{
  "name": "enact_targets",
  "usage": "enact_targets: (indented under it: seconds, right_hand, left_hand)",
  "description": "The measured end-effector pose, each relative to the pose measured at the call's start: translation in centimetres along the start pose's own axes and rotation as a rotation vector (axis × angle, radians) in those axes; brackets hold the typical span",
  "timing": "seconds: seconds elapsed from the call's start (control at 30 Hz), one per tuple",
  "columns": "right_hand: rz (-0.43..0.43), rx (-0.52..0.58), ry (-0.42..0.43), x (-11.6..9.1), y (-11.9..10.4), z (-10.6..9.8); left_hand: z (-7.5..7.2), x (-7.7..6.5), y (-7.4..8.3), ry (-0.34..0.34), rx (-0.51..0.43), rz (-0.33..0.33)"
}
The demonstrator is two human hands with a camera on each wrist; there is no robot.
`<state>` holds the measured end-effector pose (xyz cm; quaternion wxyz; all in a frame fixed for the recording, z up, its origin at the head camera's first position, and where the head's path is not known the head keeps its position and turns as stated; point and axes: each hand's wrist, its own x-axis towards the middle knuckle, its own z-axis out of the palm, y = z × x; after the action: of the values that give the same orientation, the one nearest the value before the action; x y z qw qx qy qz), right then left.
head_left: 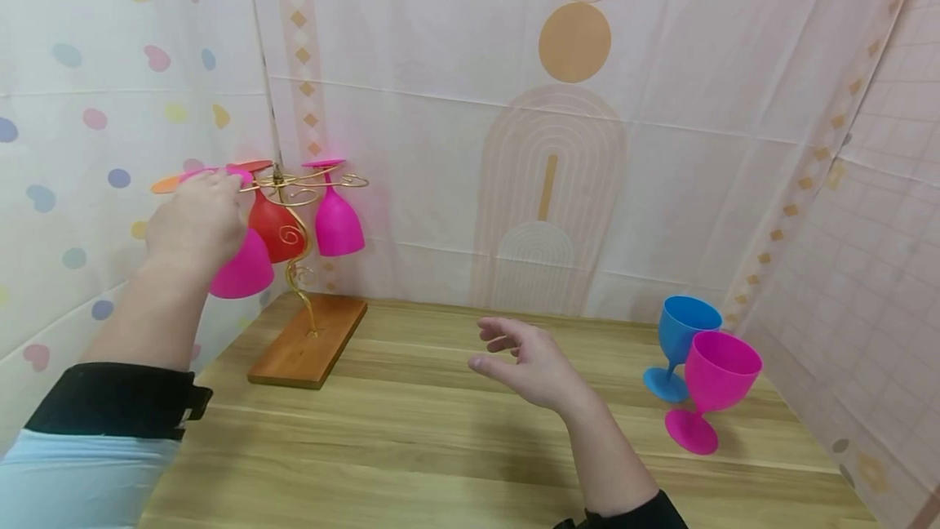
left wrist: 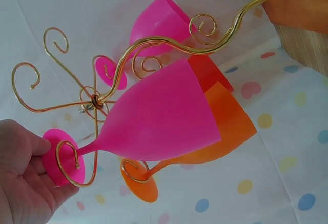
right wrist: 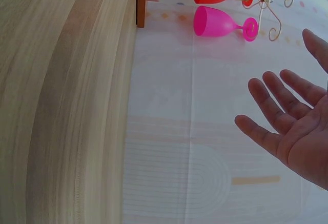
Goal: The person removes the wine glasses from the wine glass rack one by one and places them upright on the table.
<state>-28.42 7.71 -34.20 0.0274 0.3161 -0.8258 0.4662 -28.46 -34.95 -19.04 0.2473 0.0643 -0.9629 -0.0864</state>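
My left hand (head_left: 194, 223) grips the round foot of a pink goblet (left wrist: 154, 114), which hangs upside down with its stem in a curled wire arm of the gold rack (left wrist: 233, 26). In the left wrist view the thumb lies at the foot's edge and the fingers behind it. An orange goblet (left wrist: 215, 137), a red goblet (head_left: 275, 227) and another pink goblet (head_left: 339, 223) hang from other arms. Above the middle of the table my right hand (head_left: 532, 362) holds nothing, its fingers spread and slightly bent.
The rack's wooden base (head_left: 308, 341) stands at the back left of the wooden table (head_left: 411, 447). At the right, a blue goblet (head_left: 671, 337) and a pink goblet (head_left: 716, 374) stand upright, close together. Patterned cloth (head_left: 426, 88) walls the back and both sides.
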Motion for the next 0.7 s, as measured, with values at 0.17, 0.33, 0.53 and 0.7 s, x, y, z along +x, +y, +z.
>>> enact_targets:
  seconds: [0.17,0.33,0.53,0.7]
  right_hand:
    - [-0.002,-0.005,-0.002,-0.02,0.08,0.0]
    - [-0.002,-0.008,-0.001,-0.01,0.15,0.0]
    - [-0.004,0.0,-0.007,-0.01,0.14,0.04]
    - [-0.014,-0.001,-0.009,0.03,0.22,0.06]
  left_hand:
    - [0.06,-0.06,0.4,0.015,0.0,0.029]
    - [0.27,-0.06,0.5,0.03,0.002,0.061]
    - [0.55,-0.04,0.52,0.038,0.013,0.082]
    - [0.69,-0.11,0.69,0.052,0.018,0.089]
